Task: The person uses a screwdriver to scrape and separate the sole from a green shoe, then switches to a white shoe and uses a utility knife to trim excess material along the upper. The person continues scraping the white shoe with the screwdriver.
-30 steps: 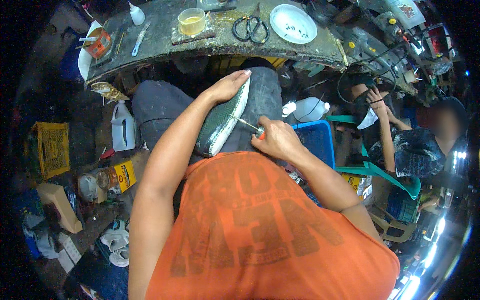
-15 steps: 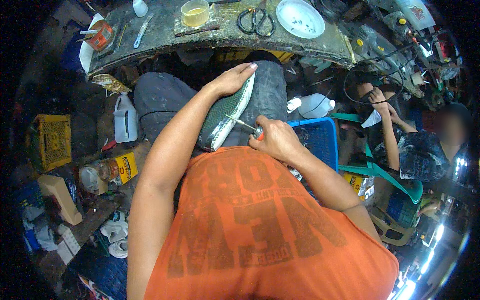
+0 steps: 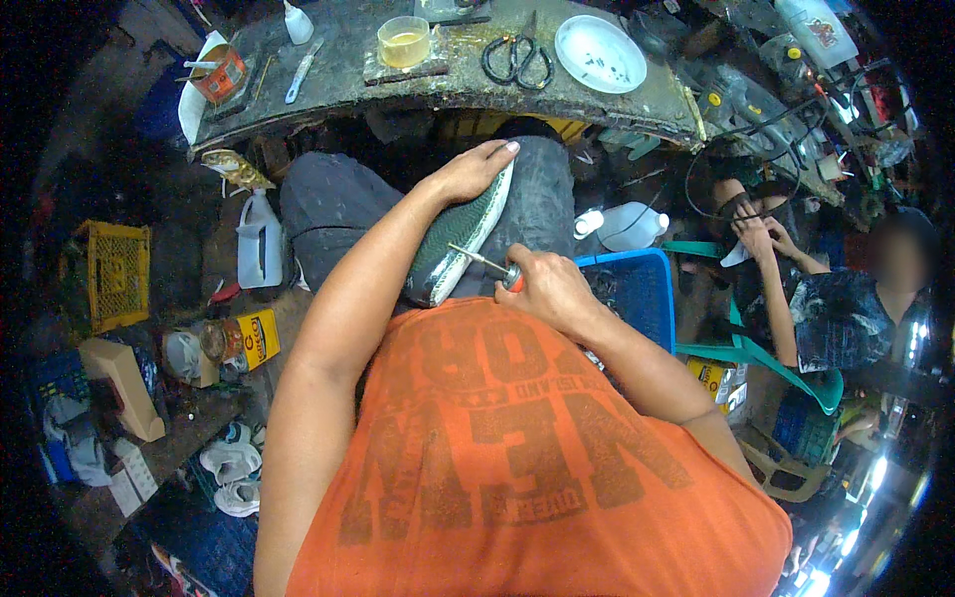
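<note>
A shoe (image 3: 438, 245) with a dark green textured face and a white edge lies across my lap, slanting away from me. My left hand (image 3: 476, 171) is wrapped over its far end, gripping it. In my right hand (image 3: 555, 289) is an awl (image 3: 481, 259) with an orange-and-grey handle, held close to the shoe's near end. Its thin metal shaft points left across the white edge, and the tip lies over the green face. I cannot tell whether the tip touches it or goes in.
Ahead stands a worn bench (image 3: 468, 97) with scissors (image 3: 517, 62), a white bowl (image 3: 600, 55) and a cup of yellowish liquid (image 3: 403, 45). A blue crate (image 3: 637, 298) is by my right thigh. Another person (image 3: 841, 313) sits at right, hands working. White jugs (image 3: 259, 239) and shoes stand around.
My view has shifted a little, so the bench appears lower. The awl's tip is slightly nearer the shoe's near end. Both hands keep their hold.
</note>
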### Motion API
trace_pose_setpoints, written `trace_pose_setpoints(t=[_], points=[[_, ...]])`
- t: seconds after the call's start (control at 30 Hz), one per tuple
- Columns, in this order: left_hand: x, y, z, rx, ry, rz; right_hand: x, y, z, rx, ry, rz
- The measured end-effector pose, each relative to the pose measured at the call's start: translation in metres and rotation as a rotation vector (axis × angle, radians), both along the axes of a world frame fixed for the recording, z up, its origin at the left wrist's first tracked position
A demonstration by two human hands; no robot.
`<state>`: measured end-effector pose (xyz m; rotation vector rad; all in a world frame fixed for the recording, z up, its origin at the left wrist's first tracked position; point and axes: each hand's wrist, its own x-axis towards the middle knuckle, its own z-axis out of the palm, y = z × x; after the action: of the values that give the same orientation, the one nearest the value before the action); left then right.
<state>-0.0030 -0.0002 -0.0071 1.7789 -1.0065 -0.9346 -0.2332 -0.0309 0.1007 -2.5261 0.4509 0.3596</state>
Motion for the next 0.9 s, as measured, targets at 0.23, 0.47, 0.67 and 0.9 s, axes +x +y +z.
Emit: trace_pose_setpoints(t=[0.23, 0.47, 0.67, 0.9], points=[[-0.004, 0.001, 0.008, 0.015, 0.023, -0.019, -0.007, -0.012, 0.002, -0.001, -0.061, 0.054], [-0.002, 0.002, 0.011, 0.016, 0.073, -0.102, 0.0, -0.054, -0.012, -0.157, -0.097, -0.188], [-0.002, 0.002, 0.008, 0.01, 0.051, -0.147, 0.008, -0.065, -0.016, -0.16, -0.135, -0.136], [-0.002, 0.003, 0.007, 0.026, 0.032, -0.161, -0.001, -0.054, -0.01, -0.14, -0.083, 0.028]])
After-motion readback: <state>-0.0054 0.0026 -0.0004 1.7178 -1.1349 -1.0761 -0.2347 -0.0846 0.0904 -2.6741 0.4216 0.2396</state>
